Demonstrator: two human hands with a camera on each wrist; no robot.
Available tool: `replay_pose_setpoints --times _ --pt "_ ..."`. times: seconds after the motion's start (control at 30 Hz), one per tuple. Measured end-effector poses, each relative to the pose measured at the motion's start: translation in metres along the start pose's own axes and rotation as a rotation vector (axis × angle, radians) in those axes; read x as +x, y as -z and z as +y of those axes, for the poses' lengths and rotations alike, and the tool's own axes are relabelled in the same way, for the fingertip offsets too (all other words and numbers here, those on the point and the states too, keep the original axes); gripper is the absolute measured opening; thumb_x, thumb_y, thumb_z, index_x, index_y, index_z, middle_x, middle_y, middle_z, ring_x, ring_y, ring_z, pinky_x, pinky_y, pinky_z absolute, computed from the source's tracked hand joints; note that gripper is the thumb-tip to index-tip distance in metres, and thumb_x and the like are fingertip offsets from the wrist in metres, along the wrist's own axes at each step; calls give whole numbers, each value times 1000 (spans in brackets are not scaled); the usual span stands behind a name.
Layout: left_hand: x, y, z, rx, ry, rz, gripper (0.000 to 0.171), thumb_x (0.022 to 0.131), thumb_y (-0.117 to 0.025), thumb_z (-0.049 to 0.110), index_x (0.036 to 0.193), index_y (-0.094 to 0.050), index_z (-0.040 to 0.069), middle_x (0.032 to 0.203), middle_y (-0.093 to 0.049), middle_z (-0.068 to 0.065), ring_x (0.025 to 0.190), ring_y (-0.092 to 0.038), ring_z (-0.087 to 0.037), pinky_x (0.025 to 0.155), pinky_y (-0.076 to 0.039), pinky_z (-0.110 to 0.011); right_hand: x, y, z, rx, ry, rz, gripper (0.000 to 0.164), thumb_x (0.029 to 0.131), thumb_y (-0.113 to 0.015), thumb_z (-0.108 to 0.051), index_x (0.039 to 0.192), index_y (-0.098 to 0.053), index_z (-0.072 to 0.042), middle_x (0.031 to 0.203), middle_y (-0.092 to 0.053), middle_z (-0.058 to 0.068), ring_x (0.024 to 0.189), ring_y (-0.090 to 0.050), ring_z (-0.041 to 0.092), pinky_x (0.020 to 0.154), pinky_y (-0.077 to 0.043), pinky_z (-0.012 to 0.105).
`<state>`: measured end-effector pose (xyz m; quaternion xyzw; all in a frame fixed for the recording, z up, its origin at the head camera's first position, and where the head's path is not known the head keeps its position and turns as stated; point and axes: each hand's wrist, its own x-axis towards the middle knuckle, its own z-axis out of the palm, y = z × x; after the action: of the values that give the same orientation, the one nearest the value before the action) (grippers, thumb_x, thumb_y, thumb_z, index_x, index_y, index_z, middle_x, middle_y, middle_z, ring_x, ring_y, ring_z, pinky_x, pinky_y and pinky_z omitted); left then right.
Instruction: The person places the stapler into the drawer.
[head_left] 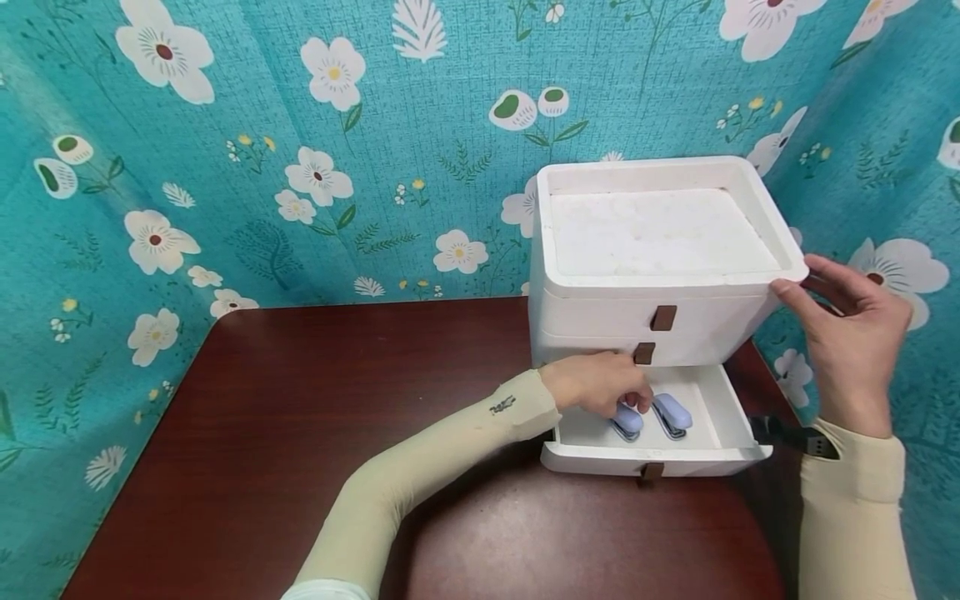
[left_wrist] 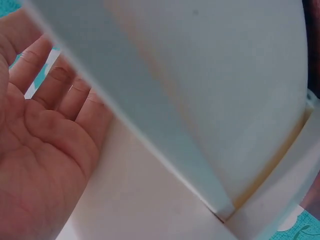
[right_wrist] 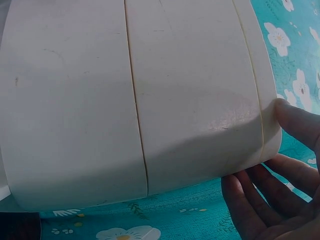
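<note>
My left hand reaches into the pulled-out bottom drawer of a white drawer cabinet. Its fingers curl around the back end of a lavender stapler, which they partly hide. A second lavender stapler lies just to its right on the drawer floor. In the left wrist view, a white panel covers the fingertips of my left hand, and no stapler shows there. My right hand grips the cabinet's top right front corner, thumb at the front and fingers along the side, as the right wrist view also shows.
Two closed drawers with brown pull tabs sit above the open one. The cabinet has a recessed top. It stands on a dark red-brown table, against a teal floral curtain.
</note>
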<state>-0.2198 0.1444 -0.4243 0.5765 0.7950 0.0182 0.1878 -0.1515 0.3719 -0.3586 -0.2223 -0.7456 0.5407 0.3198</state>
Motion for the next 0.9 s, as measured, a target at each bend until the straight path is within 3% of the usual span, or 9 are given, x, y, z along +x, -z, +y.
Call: replay_pose_setpoints --times 0.27,0.43,0.63,0.9 --pt "-10 4 0 -36 -18 44 29 88 -66 10 112 -68 25 99 -63 12 92 -54 -1 83 -42 -13 -1 0 0 29 -28 1 50 73 -81 -34 120 -70 -21 125 -66 -8 107 -61 3 93 -50 18" --pt "-21 4 -5 -92 -57 135 26 89 -69 21 115 -68 23 103 -68 10 94 -58 1 85 -42 -11 -1 -1 -1 13 -18 -8 50 74 -81 -35 121 -69 -22 126 -66 -9 107 -61 2 93 -50 17" --pt "-41 8 -10 -124 -65 265 25 91 -64 23 115 -68 25 102 -69 13 93 -60 4 86 -42 -9 -1 1 -2 -41 25 -12 48 77 -79 -33 123 -68 -23 127 -66 -9 108 -60 1 92 -50 16" --pt "-66 7 -12 -194 -64 354 26 92 -62 22 118 -68 23 104 -69 14 92 -61 3 84 -45 -9 -5 3 1 -94 18 -14 49 78 -78 -34 125 -66 -27 128 -65 -12 109 -59 -1 99 -47 21"
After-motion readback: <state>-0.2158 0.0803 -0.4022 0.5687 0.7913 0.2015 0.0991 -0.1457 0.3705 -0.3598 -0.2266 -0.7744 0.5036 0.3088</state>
